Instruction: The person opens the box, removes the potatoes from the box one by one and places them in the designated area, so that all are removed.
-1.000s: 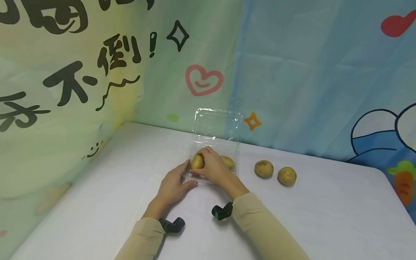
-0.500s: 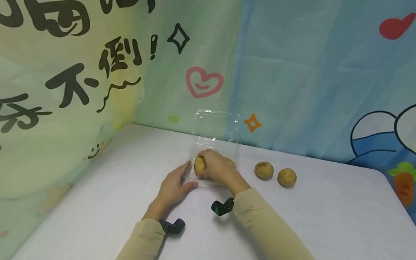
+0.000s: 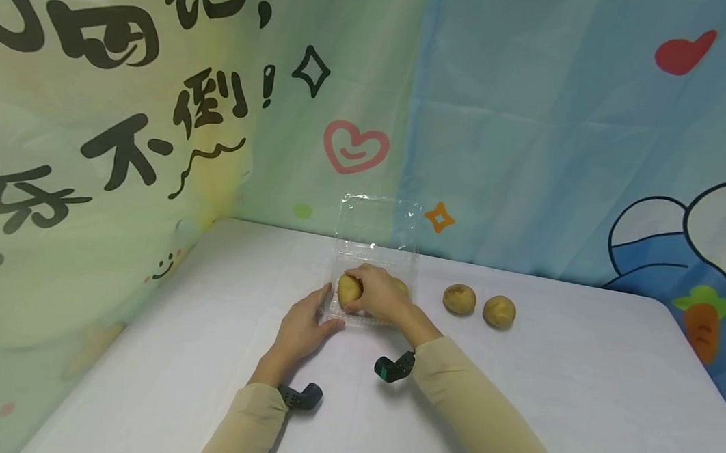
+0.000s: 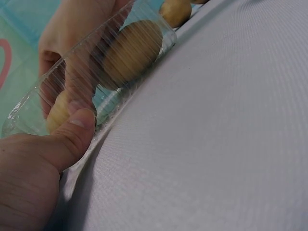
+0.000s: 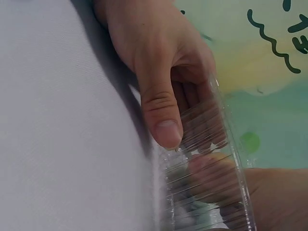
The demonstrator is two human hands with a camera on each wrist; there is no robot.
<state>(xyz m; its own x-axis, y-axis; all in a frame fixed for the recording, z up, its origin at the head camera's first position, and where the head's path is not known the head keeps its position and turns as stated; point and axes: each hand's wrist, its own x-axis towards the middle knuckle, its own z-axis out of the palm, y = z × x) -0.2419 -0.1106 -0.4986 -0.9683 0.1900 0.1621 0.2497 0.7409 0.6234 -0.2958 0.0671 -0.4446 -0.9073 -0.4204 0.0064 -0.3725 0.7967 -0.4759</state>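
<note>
A clear plastic clamshell box (image 3: 367,320) stands on the table with its lid (image 3: 378,220) raised at the back. My left hand (image 3: 301,327) holds the box's front left corner, thumb along the front wall and fingers at the left side. Inside the box, my right hand (image 3: 381,294) grips a potato (image 3: 349,290) at the left end between thumb and fingers. Another potato (image 4: 132,53) lies in the right part, partly hidden behind the right hand in the head view. Through the ribbed wall, the left wrist view shows the right fingers around the held potato.
Two more potatoes, one (image 3: 460,299) nearer the box and one (image 3: 499,311) farther right, lie on the white table (image 3: 514,392). A printed cloth backdrop (image 3: 514,159) rises directly behind the raised lid and along the left side.
Within the box, the right hand and its potato have shifted slightly right, and more of that potato shows. The left hand stays at the corner. The head view has tilted up a little.
</note>
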